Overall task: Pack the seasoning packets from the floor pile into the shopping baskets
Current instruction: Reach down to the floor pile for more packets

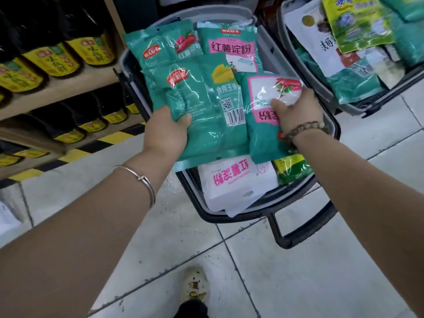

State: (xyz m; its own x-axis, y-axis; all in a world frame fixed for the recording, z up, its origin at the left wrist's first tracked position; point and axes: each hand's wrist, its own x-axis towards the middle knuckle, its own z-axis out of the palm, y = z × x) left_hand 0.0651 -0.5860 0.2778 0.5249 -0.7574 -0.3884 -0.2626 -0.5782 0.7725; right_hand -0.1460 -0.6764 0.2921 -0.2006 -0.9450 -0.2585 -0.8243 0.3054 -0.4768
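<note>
1. Bare forearms reach out over glossy white floor tiles and a pale speckled shoe.
2. Left hand, with a thin silver bangle on its wrist, grips the lower part of a crinkly teal corn packet above the near basket.
3. Right hand, wearing a bead bracelet, curls its fingers on a shiny pink-panelled packet lying over that basket.
4. Grey plastic with a dark rim and loop handle, the near basket holds flat white and green packets.
5. Second basket, at the right, is heaped with packets.

The far teal packet is reading 红薯淀粉, the near white packet likewise, upside down; the left corn packet is showing 食用玉米.
</note>
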